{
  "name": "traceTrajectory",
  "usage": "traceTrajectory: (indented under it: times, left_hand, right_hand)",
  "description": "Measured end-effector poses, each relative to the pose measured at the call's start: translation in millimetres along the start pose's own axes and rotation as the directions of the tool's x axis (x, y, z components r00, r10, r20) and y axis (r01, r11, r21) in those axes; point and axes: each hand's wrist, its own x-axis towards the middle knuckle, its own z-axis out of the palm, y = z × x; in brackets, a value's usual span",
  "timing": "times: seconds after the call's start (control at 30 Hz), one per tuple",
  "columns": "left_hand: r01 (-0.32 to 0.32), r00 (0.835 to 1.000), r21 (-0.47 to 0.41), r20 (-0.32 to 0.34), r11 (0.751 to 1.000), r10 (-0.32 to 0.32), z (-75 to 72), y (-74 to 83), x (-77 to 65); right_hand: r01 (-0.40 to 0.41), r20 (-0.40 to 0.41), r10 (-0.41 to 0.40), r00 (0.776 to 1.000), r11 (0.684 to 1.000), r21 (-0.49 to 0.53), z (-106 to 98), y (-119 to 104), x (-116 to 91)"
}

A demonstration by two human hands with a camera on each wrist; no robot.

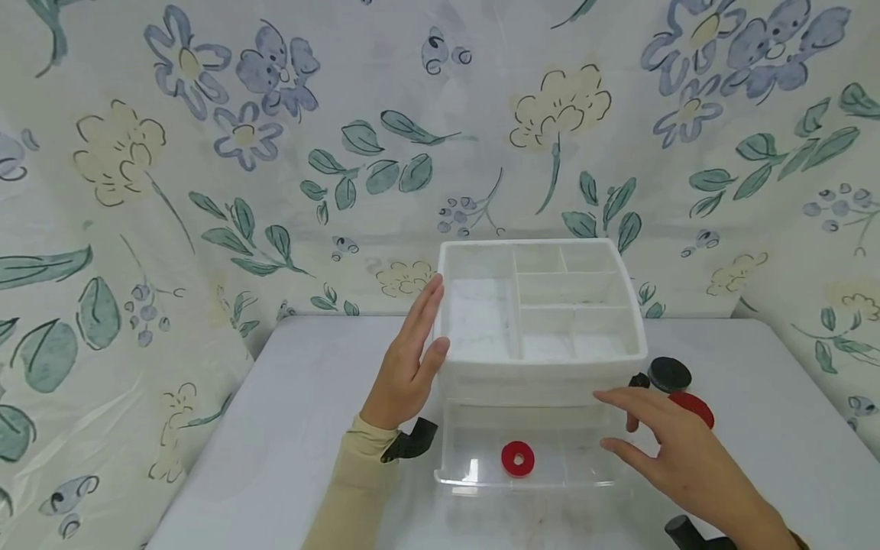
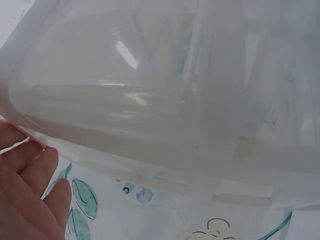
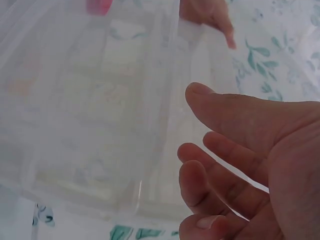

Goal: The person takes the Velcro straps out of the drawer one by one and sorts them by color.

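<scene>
A white plastic organizer box [image 1: 543, 373] with a divided top tray stands at the middle of the table. Its clear drawer [image 1: 470, 435] is pulled out toward the front, and a red ring [image 1: 508, 461] lies in it. My left hand [image 1: 402, 378] rests against the box's left side with its fingers extended, the fingertips at the wall in the left wrist view. To the right of the drawer, my right hand [image 1: 677, 439] hovers with thumb and fingers spread apart. In the right wrist view nothing sits between those fingers [image 3: 230, 110].
A black round lid-like disc [image 1: 670, 374] and a red disc [image 1: 696, 407] lie right of the box, the red one partly behind my right hand. A small black piece [image 1: 639, 380] is beside them. Flower-patterned cloth [image 1: 385, 153] hangs behind the white table [image 1: 241, 458].
</scene>
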Motion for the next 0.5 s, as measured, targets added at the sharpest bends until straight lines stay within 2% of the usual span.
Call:
traceTrajectory:
  times: [0.2, 0.5]
  left_hand:
    - [0.003, 1.0, 0.006, 0.004, 1.0, -0.003, 0.5, -0.6, 0.1]
    - [-0.006, 1.0, 0.004, -0.002, 1.0, 0.006, 0.4, -0.6, -0.2]
  right_hand:
    - [-0.031, 0.106, 0.024, 0.994, 0.998, 0.059, 6, -11, 6]
    - [0.044, 0.191, -0.066, 0.979, 0.992, 0.116, 18, -20, 15]
